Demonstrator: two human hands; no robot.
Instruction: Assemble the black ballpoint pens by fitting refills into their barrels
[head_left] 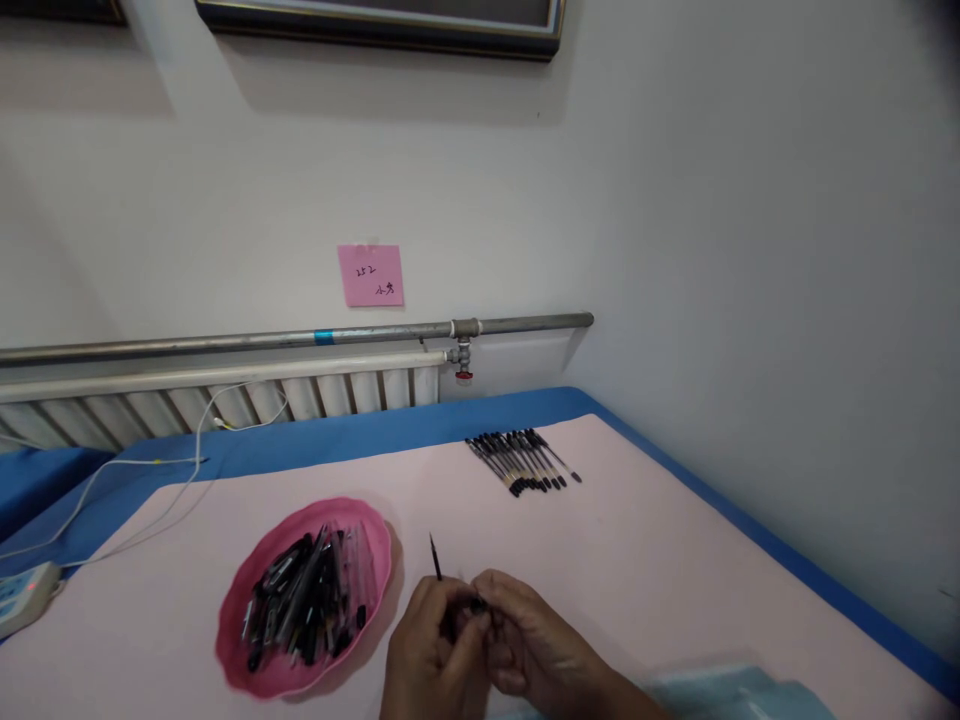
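My left hand (435,640) is closed around a slim black pen refill (435,556), whose pointed tip sticks up past the fingers. Close against it, my right hand (536,640) is pinched shut on a small black pen part (478,604); its exact shape is mostly covered by the fingertips. To the left of both hands stands a pink scalloped bowl (234,595) heaped with black and clear pen parts (311,590). Farther back on the right, several assembled-looking black pens (525,460) lie side by side in a row.
A pale pink sheet (637,560) covers the blue-edged table (420,425). At the left edge sits a power strip (28,598) with white cables. Light-blue material (739,692) lies near front right. Behind are a radiator (352,392), a pipe (390,332) and the wall.
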